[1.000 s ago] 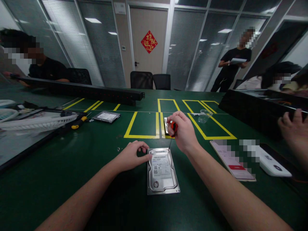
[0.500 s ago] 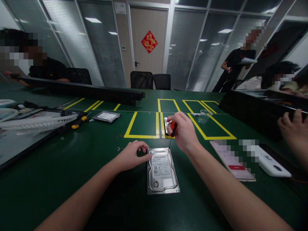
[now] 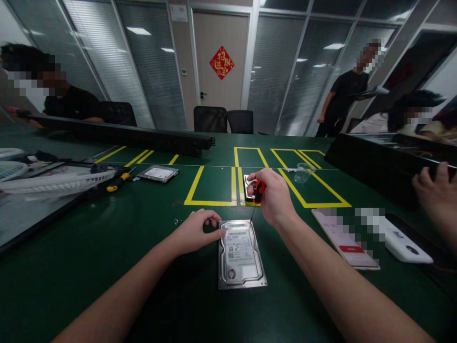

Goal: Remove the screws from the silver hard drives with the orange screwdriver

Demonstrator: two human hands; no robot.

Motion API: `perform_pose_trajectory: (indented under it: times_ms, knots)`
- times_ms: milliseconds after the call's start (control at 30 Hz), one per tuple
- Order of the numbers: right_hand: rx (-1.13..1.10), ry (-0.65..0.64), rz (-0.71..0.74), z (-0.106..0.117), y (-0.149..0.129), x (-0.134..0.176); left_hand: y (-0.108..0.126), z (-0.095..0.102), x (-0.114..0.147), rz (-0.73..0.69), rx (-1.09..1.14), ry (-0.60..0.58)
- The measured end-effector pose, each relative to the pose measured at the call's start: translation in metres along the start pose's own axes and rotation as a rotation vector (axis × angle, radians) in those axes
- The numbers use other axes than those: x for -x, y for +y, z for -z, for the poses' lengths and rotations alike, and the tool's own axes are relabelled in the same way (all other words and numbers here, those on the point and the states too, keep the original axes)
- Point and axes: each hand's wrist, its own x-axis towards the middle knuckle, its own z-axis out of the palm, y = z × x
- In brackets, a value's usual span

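A silver hard drive [image 3: 240,255] lies flat on the green table, label side up. My left hand [image 3: 197,232] holds its upper left corner, thumb on the top face and fingers curled by the edge. In my right hand [image 3: 274,194] is a screwdriver with a red and black handle [image 3: 260,189], held upright. Its thin shaft runs down to the drive's upper right corner, where a screw, if there is one, is too small to make out. Behind my right fingers a second hard drive [image 3: 247,186] is partly hidden.
Tiny screws [image 3: 176,221] lie left of my left hand. Farther left are another hard drive [image 3: 159,173] and a yellow-black screwdriver [image 3: 117,182]. A clear plastic cup [image 3: 303,174] and phones [image 3: 344,238] sit to the right. Another person's hand [image 3: 437,188] rests by a black case [image 3: 371,166].
My hands and the hard drive stay in place, with only a slight shift of the right fingers on the screwdriver. The standing person at the back has lowered an arm.
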Motion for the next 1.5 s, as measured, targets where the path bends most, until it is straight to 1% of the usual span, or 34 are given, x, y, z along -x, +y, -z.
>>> perform_pose_trajectory:
  times_ms: [133,267,367,467,533,633,733,800,967,1033,1200,1300,1367,1500]
  knots:
    - [-0.07,-0.052,0.053,-0.0003,-0.0002,0.0021,0.0005,-0.0004,-0.0002,-0.006,-0.008,0.009]
    - [-0.024,-0.104,0.048,0.0026,0.0,0.0012,0.0016,0.0007,0.0006,0.003,-0.006,0.001]
    - [0.019,-0.049,0.021,0.003,0.0003,0.0001,0.0008,0.0007,0.0008,-0.005,-0.001,0.002]
    - [0.017,0.016,-0.023,0.001,-0.0001,0.0006,-0.0012,-0.0005,0.0001,-0.006,0.0,0.004]
    - [0.008,-0.004,-0.029,-0.0009,-0.0009,0.0017,-0.0027,-0.0015,-0.0004,-0.013,-0.002,0.009]
    - [-0.015,-0.069,0.005,-0.0027,-0.0018,0.0032,-0.0037,-0.002,-0.0006,-0.016,-0.001,0.012]
    - [-0.033,-0.098,0.026,-0.0022,-0.0018,0.0027,-0.0028,-0.001,0.0001,-0.007,0.004,0.005]
    - [-0.023,-0.087,0.014,-0.0006,-0.0014,0.0014,-0.0017,-0.0001,0.0006,-0.003,0.006,0.0]
    - [0.037,0.002,-0.03,0.0022,-0.0001,-0.0008,0.0003,0.0005,0.0006,0.0,0.004,0.0]
    - [0.043,0.008,-0.041,0.0012,0.0,-0.0004,0.0007,0.0003,0.0004,0.0,0.0,0.002]
    - [-0.017,-0.097,0.005,-0.0026,-0.0014,0.0024,0.0016,0.0004,0.0004,0.001,0.002,0.005]
    - [-0.016,-0.131,0.001,-0.0018,-0.0015,0.0024,0.0017,0.0007,0.0006,-0.002,0.004,0.003]
    - [0.024,-0.116,-0.019,-0.0001,-0.0007,0.0014,0.0011,0.0007,0.0007,-0.007,0.004,0.004]
    - [0.066,-0.013,-0.053,0.0017,0.0011,-0.0001,-0.0006,0.0,0.0006,-0.001,0.004,0.002]
